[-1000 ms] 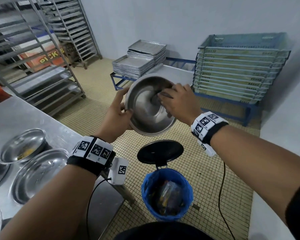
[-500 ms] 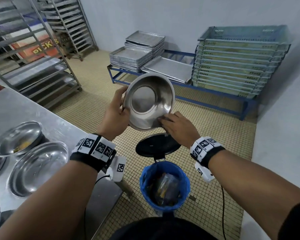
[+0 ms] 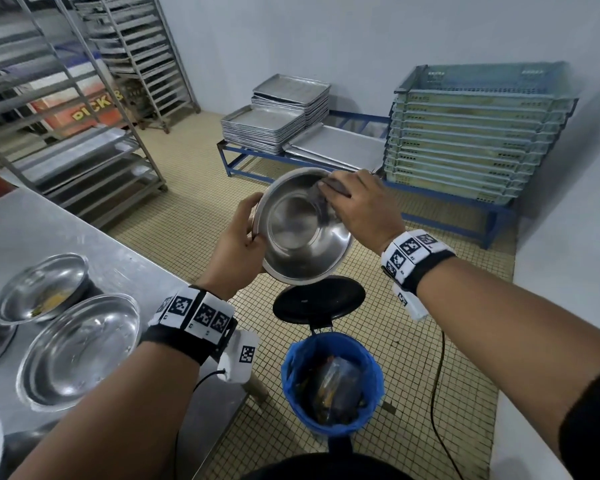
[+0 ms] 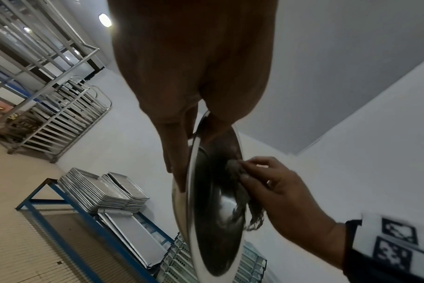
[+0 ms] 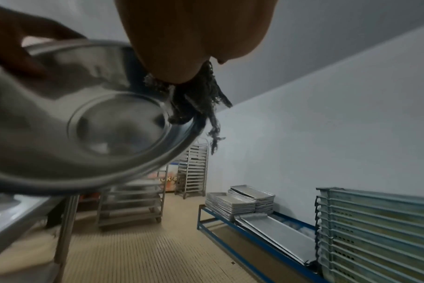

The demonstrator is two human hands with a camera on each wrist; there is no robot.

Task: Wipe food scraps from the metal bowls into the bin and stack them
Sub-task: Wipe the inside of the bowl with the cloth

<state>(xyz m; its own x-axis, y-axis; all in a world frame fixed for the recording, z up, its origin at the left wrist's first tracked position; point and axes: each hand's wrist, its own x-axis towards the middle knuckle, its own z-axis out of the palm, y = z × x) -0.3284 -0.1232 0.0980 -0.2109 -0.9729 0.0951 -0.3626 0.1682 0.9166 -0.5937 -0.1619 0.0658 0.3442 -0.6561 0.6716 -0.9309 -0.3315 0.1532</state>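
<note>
The person is mid-wipe: the left hand [image 3: 238,242] grips the rim of a bowl [image 3: 300,228] tilted above the open bin [image 3: 331,381], mouth facing them. The right hand [image 3: 359,204] pinches a dark rag [image 5: 196,95] against the upper inside wall. Next probably comes sweeping downward, then stacking on the worktop [image 3: 25,226].

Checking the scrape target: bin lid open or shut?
Open. The black lid stands tipped back behind the bin, and the blue liner's mouth is exposed with trash visible inside, below the bowl.
</note>
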